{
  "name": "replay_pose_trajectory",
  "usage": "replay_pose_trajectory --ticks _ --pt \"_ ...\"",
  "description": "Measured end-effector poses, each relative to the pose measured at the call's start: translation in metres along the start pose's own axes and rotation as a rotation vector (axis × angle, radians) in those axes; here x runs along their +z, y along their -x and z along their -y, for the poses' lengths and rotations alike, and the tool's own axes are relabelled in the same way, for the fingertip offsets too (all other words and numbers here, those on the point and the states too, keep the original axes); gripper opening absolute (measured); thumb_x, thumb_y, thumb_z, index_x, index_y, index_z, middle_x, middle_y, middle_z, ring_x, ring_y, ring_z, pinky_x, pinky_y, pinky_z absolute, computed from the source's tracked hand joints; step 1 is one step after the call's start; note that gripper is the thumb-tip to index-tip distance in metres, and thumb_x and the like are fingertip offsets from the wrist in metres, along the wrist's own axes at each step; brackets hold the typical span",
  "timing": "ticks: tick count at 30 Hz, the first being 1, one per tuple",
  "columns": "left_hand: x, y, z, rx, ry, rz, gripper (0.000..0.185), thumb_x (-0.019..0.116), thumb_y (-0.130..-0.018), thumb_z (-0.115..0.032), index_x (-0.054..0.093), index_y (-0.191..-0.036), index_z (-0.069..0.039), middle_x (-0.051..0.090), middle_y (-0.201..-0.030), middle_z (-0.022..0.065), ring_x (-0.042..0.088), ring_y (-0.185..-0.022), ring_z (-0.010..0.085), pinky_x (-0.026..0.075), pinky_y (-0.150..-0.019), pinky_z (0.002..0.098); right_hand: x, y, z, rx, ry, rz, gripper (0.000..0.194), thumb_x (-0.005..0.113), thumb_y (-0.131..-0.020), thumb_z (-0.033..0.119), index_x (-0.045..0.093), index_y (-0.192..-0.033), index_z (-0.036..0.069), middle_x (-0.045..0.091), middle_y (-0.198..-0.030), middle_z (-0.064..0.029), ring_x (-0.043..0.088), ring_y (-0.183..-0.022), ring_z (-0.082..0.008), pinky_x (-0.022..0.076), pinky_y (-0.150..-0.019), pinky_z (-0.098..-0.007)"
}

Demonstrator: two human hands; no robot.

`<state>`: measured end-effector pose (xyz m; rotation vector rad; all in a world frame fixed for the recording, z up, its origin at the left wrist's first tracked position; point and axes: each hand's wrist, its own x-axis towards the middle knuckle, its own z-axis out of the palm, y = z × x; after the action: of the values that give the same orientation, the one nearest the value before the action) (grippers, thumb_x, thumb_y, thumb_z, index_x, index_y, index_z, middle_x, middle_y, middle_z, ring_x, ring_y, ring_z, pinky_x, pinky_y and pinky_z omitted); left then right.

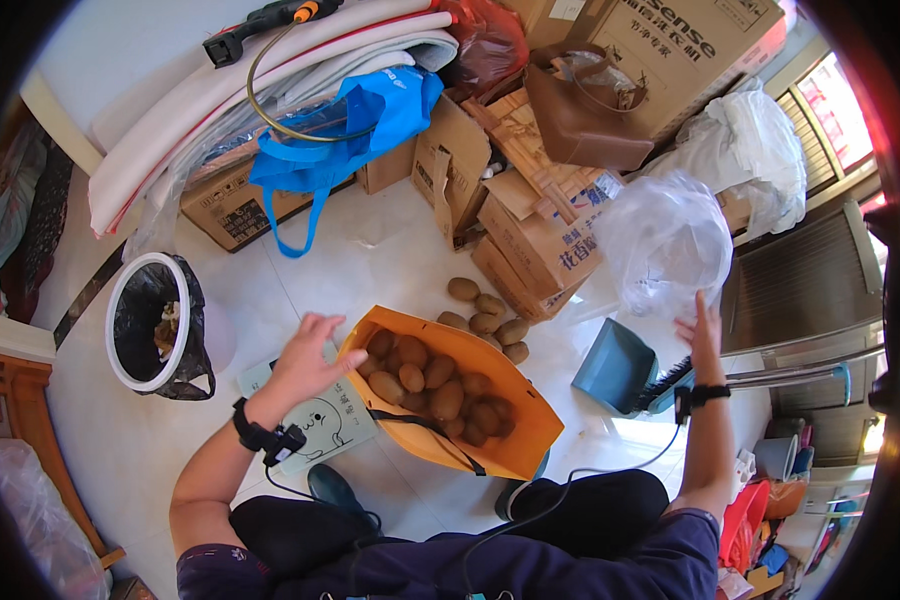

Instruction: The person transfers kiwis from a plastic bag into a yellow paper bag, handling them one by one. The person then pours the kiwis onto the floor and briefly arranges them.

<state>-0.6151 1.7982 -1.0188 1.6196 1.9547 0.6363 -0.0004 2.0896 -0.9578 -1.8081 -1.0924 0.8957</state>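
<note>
An orange paper bag [523, 448] with black handles stands on the floor before me, its mouth facing up. Inside lies a heap of brown kiwifruit [445, 400]. Several more kiwifruit [484, 323] rest on the tiles just beyond its far edge. My left hand [304, 367] is at the bag's left corner, fingers spread and thumb by the rim; whether it touches cannot be told. Off to the right, my right hand [700, 336] is raised with its fingers apart and holds nothing. Its fingertips overlap the lower edge of a crumpled clear plastic bag [664, 244]; contact is unclear.
A lined trash bin [148, 322] stands at left. Beneath my left arm is a pale green mat [330, 427] with a drawing. A blue dustpan [615, 367] and brush [667, 386] lie right. Cardboard boxes [540, 240] and a blue tote [375, 112] line the far side.
</note>
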Motion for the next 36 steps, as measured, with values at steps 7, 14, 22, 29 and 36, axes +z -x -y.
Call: replay_pose_trajectory --ticks 7,14,22,29,36 --pt "0.037 0.01 0.0 -0.571 0.514 0.48 0.051 0.057 -0.098 -0.031 0.042 -0.14 -0.006 0.069 -0.084 0.0112 0.069 -0.063 0.0201 0.057 -0.058 0.0312 0.075 0.153 -0.09 0.717 0.238 1.717 0.067 0.059 -0.099 0.043 0.036 -0.15 0.007 0.063 -0.129 -0.0168 0.072 -0.105 -0.0317 0.0624 -0.075 -0.0429" --pt "0.043 -0.034 0.018 -0.51 0.77 0.285 0.035 0.039 -0.095 -0.011 0.054 -0.126 -0.003 0.072 -0.083 0.0125 0.071 -0.058 0.0186 0.056 -0.049 0.0264 0.138 0.228 -0.078 0.591 0.351 1.225 0.048 0.056 -0.099 0.02 0.046 -0.144 0.008 0.063 -0.127 -0.0149 0.071 -0.103 -0.0318 0.0648 -0.077 -0.0417" --pt "-0.015 -0.142 0.114 -0.523 0.766 -0.233 0.03 0.041 -0.095 -0.016 0.063 -0.113 -0.003 0.072 -0.078 0.0128 0.069 -0.056 0.0208 0.054 -0.049 0.0317 0.25 0.209 -0.052 0.563 -0.002 1.261 0.039 0.053 -0.096 0.018 0.06 -0.13 0.0 0.07 -0.115 -0.018 0.073 -0.095 -0.0302 0.0621 -0.083 -0.0391" --pt "-0.049 -0.134 0.185 -0.675 0.87 -0.537 0.034 0.041 -0.098 -0.025 0.065 -0.106 -0.001 0.072 -0.078 0.014 0.069 -0.058 0.0232 0.055 -0.053 0.0324 0.449 0.088 0.028 0.382 0.1 0.929 0.03 0.046 -0.097 0.013 0.069 -0.106 -0.005 0.072 -0.09 -0.0241 0.074 -0.074 -0.0381 0.063 -0.062 -0.049" --pt "-0.033 -0.128 0.167 -0.667 1.021 -0.481 0.045 0.04 -0.103 -0.043 0.056 -0.117 -0.003 0.072 -0.098 0.0168 0.073 -0.073 0.0243 0.054 -0.058 0.0321 0.542 0.038 0.112 0.234 -0.528 0.939 0.026 0.066 -0.098 0.024 0.065 -0.116 0.006 0.069 -0.111 -0.007 0.065 -0.106 -0.0195 0.0503 -0.095 -0.0327"
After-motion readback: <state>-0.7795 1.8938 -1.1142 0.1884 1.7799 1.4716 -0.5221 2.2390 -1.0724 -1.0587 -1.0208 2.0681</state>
